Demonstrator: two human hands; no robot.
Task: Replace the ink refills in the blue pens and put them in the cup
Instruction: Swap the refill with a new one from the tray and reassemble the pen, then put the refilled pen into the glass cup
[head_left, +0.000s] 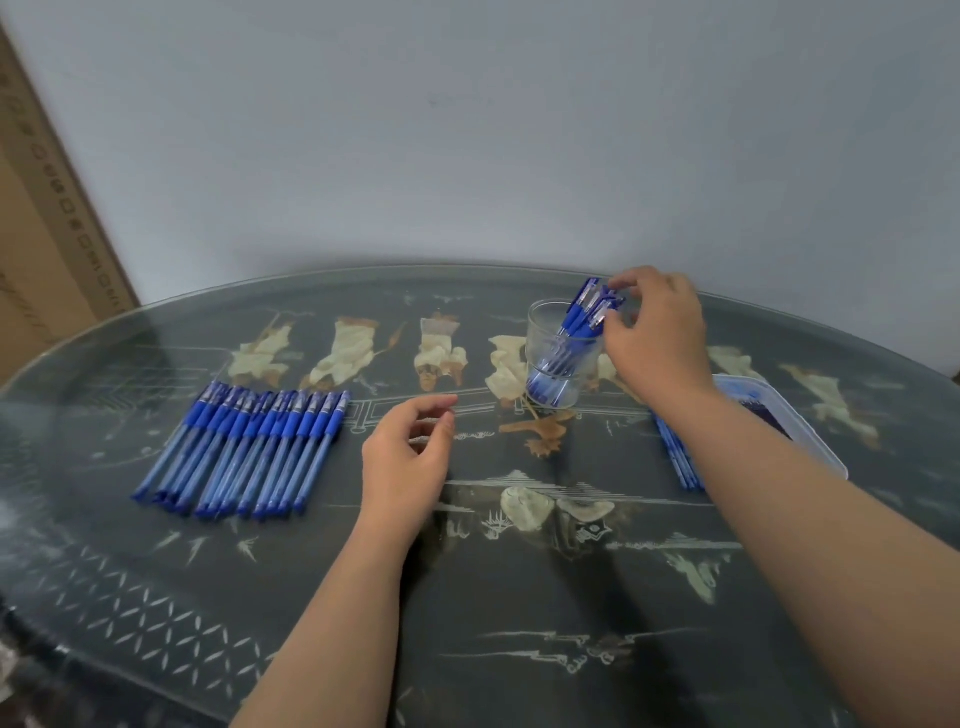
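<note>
Fingers (623, 284) and thumb of the right hand (660, 338) are closed in a pinch on the upper end of a blue pen (602, 306), which stands slanted in the glass cup (540, 338) among several other pens already inside. That puts the work at the drop-off step: a refilled pen is being set in the cup, and it looks all but delivered. To the near left of the cup, the left hand (410, 457) hovers over the tabletop (519, 571) with its fingers loosely curled and apart, holding nothing. Farther left of the cup lies a row of blue pens (244, 447), side by side (these I take to be the ones waiting for new ink). To the near right of the cup, partly hidden by the right forearm, a bundle of thin blue refills (675, 462) lies just beside a clear plastic tray (815, 436). Next, the pinch should let go cleanly without tipping the cup. Then one hand needs to fetch a pen from the row while the other reaches for a refill.
</note>
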